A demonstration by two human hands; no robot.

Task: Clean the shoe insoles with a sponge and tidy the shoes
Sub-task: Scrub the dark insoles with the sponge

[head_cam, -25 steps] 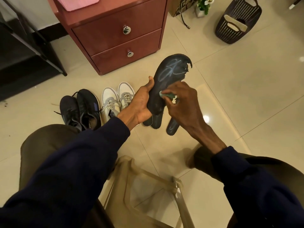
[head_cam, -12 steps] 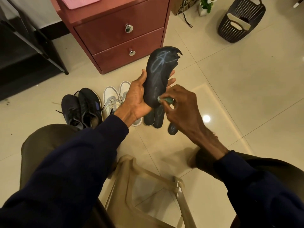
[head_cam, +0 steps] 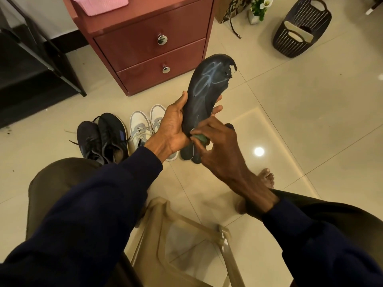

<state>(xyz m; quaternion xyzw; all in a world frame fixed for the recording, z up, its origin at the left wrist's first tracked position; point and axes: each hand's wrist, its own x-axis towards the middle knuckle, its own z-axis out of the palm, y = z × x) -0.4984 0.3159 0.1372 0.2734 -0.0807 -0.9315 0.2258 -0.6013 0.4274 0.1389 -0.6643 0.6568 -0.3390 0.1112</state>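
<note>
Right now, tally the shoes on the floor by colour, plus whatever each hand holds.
dark shoes: 2
white shoes: 2
insole, gripped by the left hand: 1
sponge, pinched by the right hand: 1
total: 6

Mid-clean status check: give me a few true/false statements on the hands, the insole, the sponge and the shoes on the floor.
1. The left hand grips the dark insole. True.
2. The right hand holds the green sponge at the insole's top end. False: the sponge sits near the lower end, by the left palm.
3. The insole's top edge is ragged. True.
4. Both drawers of the red cabinet are shut. True.
5. The white shoes stand on top of the cabinet. False: they stand on the floor beside the dark shoes.
</note>
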